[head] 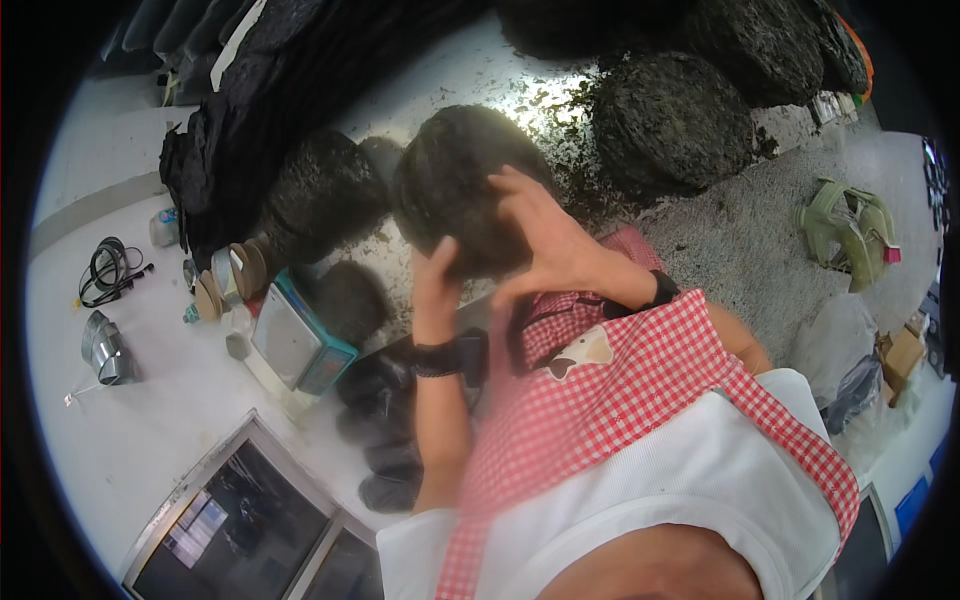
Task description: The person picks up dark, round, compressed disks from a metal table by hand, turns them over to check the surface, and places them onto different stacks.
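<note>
My left hand [436, 274] is at the near left edge of a thick round dark-green bundle [465, 180], which looks like dried seaweed; its thumb points up and its other fingers are partly hidden. Over the same bundle's right side, my right hand [544, 240] has its fingers spread and curved. Motion blur hides whether either hand presses on it. Similar round bundles lie to the left [326, 187] and to the right [671, 124] on a pale work surface [420, 71] strewn with dark flakes. I wear a red checked apron [600, 397].
A teal scale [300, 334] with a pale plate stands at left, beside rolls of tape [240, 270]. Further left are a coiled black cable [112, 270] and a shiny metallic roll [109, 349]. At right lie a green strappy item [851, 229] and clear plastic bags [832, 345].
</note>
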A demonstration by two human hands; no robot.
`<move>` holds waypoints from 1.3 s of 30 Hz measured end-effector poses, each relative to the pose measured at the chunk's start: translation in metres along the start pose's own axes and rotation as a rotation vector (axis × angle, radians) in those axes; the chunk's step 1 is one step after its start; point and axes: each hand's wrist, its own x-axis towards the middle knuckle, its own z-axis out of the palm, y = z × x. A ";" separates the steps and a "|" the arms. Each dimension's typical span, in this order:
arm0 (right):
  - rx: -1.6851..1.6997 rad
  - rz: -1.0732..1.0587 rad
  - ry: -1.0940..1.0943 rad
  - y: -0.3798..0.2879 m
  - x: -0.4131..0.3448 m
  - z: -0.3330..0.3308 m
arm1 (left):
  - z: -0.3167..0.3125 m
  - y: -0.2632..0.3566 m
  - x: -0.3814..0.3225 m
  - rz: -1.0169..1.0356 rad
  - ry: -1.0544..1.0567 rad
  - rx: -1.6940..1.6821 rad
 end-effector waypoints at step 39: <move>-0.247 0.103 0.040 0.000 -0.017 -0.042 | -0.005 -0.062 0.011 -0.161 0.010 -0.094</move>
